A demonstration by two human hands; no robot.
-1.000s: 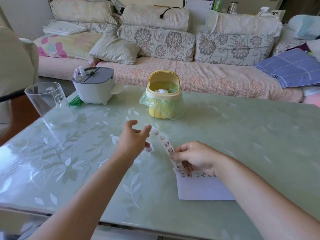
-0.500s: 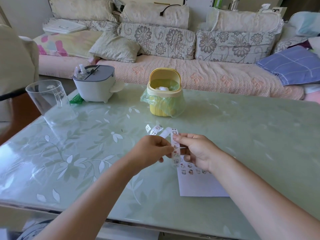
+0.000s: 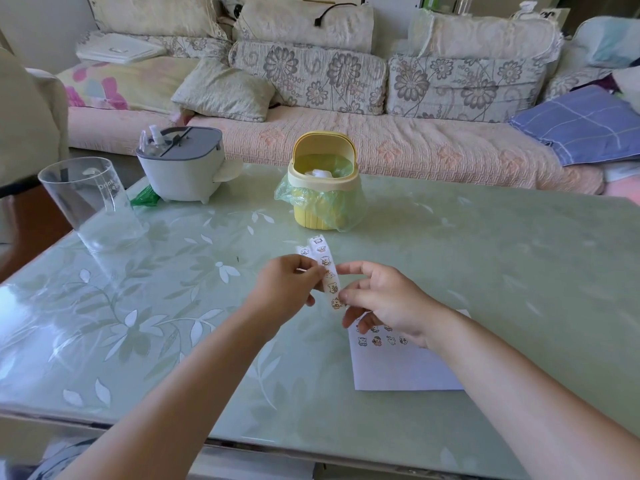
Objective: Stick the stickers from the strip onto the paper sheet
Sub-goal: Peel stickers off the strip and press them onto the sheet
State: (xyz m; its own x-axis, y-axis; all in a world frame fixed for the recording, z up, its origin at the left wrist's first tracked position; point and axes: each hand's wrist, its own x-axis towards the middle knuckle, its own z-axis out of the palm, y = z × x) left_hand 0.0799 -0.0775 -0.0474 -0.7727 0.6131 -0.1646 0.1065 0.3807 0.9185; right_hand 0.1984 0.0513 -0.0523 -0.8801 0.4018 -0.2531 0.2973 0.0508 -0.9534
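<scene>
A white sticker strip [image 3: 327, 268] with small cartoon stickers is held up above the green table, folded over at its top. My left hand [image 3: 287, 289] pinches the strip from the left side, about halfway up. My right hand [image 3: 384, 303] pinches its lower end between thumb and fingers. The white paper sheet [image 3: 401, 365] lies flat on the table under my right hand, with a row of several stickers along its top part; my right hand hides its upper edge.
A small yellow bin [image 3: 323, 181] lined with a green bag stands behind the strip. A grey-and-white container [image 3: 181, 164] and a clear plastic cup [image 3: 88, 202] stand at the back left. A sofa with cushions runs behind the table [image 3: 519, 271].
My left hand came back from the left and took hold of the strip. Both hands lifted the strip off the table and now hold it upright, its top folded over.
</scene>
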